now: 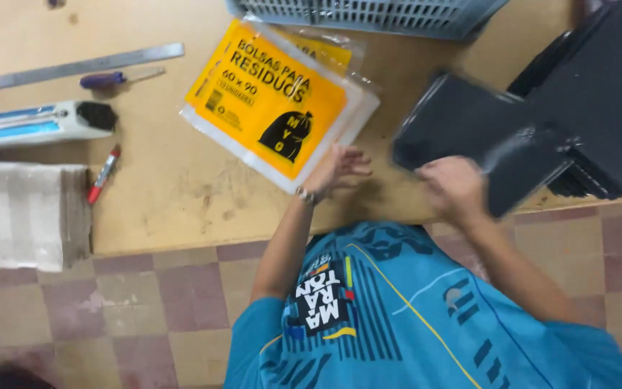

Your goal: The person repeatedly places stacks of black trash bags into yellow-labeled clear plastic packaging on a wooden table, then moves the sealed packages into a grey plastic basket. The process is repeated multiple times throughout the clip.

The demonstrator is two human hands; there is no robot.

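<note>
Landmark: wooden table [181, 202].
Grey plastic basket [368, 14] at far edge.
Steel ruler [80, 67], purple-handled screwdriver [116, 78], white-and-blue bag sealer [37, 122], red marker [103, 175] on left part.
Folded grey cloth [23, 212] overhanging near-left edge.

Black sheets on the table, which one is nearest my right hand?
The single, blurred black sheet directly under the right hand. The hand lies on its near edge, while the others sit in a stack farther right.
</note>
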